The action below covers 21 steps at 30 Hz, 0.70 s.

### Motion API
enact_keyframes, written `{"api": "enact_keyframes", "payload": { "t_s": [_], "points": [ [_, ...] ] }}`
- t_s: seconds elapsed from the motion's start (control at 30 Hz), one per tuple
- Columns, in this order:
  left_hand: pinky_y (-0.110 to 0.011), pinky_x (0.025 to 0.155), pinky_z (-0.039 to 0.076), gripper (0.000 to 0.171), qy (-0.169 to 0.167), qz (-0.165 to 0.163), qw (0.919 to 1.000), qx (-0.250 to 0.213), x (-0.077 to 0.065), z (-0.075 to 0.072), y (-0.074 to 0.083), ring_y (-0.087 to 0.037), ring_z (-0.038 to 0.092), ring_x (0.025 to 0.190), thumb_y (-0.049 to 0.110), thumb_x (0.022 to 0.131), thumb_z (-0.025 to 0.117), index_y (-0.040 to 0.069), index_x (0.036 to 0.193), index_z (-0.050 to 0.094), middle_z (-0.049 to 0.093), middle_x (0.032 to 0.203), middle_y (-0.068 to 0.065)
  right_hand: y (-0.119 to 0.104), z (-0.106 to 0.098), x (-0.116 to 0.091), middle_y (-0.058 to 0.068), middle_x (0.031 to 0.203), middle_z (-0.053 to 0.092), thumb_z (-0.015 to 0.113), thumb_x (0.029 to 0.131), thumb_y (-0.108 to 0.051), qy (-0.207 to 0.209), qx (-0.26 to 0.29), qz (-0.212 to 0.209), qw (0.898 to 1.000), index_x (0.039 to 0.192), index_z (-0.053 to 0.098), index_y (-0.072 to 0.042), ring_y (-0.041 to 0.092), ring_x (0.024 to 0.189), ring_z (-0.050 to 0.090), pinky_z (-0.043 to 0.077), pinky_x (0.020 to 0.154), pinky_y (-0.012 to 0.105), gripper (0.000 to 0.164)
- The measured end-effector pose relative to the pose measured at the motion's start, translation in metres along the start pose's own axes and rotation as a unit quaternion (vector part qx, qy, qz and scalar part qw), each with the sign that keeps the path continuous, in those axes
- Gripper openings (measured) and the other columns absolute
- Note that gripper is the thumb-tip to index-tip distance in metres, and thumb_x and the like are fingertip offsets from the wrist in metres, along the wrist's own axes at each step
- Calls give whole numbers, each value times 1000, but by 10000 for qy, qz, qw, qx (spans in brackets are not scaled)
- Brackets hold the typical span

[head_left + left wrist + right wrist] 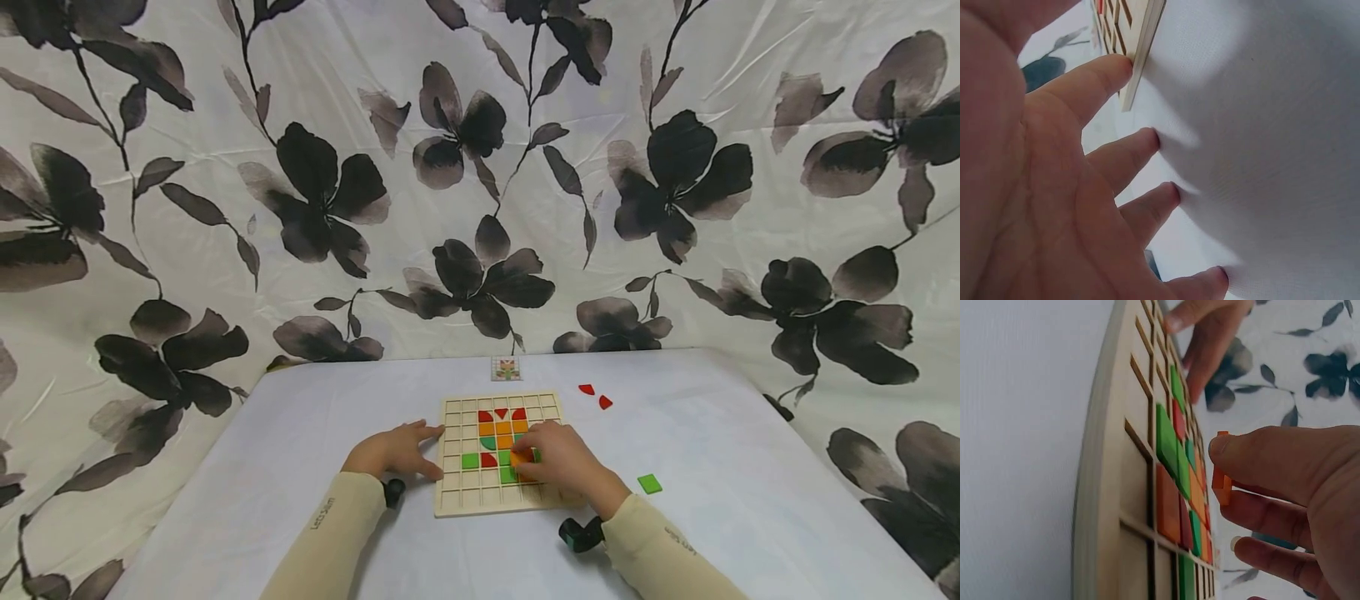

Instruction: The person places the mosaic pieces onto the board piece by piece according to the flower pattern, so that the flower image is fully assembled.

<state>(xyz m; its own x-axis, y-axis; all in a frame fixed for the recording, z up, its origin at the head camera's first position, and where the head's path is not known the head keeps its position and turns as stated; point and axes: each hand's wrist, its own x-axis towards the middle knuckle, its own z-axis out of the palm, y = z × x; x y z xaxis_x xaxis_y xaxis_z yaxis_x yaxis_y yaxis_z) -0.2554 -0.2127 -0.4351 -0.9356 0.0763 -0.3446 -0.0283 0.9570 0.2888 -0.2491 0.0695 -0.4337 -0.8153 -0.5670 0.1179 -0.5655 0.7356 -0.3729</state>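
Observation:
A pale wooden grid board [457, 502] lies on the white table, with red, orange and green tiles in its middle cells. Between thumb and index finger, my right hand [562, 458] pinches an orange tile [1222, 478]; the right wrist view shows it held apart from the board. Spread at the board's left edge is my left hand [393, 450]. In the left wrist view one finger [1107, 75] touches the board's side, and the other fingertips rest on the white cloth. The right hand hides some of the right-hand cells in the head view.
Two loose red pieces [587, 389] lie beyond the board's right corner. A loose green tile [649, 483] is near the right forearm. Behind the board sits a small patterned card [506, 369]. A floral cloth [480, 192] hangs at the table's back.

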Motion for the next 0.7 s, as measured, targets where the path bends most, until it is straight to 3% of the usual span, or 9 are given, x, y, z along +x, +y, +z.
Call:
{"api": "enact_keyframes", "payload": {
  "t_s": [0.1,0.2,0.33,0.7],
  "points": [
    [-67,108,29,87,-18,13,10000,2,-1,0,0,-40,27,145,49,71,81,30,147,42,31,158,-9,-7,7,2,-11,90,71,73,85,-32,-3,72,-75,9999,100,77,-20,11,87,54,45,79,32,20],
    [-67,108,29,87,-32,15,10000,-10,-1,0,0,-40,28,145,49,71,81,30,147,42,31,158,-10,-14,13,4,-14,89,71,74,84,-34,-16,115,-131,9998,97,78,-21,10,88,55,43,81,34,18],
    [-67,109,29,87,-18,39,10000,-39,-1,0,0,-39,27,145,48,71,81,29,147,43,32,158,-9,-22,20,6,-14,95,73,74,84,-37,-52,-231,-324,9992,95,78,-24,12,95,58,43,86,39,17],
    [-68,109,28,87,-16,68,9999,-155,1,1,-2,-38,26,146,48,70,82,29,146,44,31,158,-9,-30,31,11,-14,89,70,74,83,-38,162,-894,-678,9936,89,78,-27,12,87,57,42,76,32,13]
  ]
}}
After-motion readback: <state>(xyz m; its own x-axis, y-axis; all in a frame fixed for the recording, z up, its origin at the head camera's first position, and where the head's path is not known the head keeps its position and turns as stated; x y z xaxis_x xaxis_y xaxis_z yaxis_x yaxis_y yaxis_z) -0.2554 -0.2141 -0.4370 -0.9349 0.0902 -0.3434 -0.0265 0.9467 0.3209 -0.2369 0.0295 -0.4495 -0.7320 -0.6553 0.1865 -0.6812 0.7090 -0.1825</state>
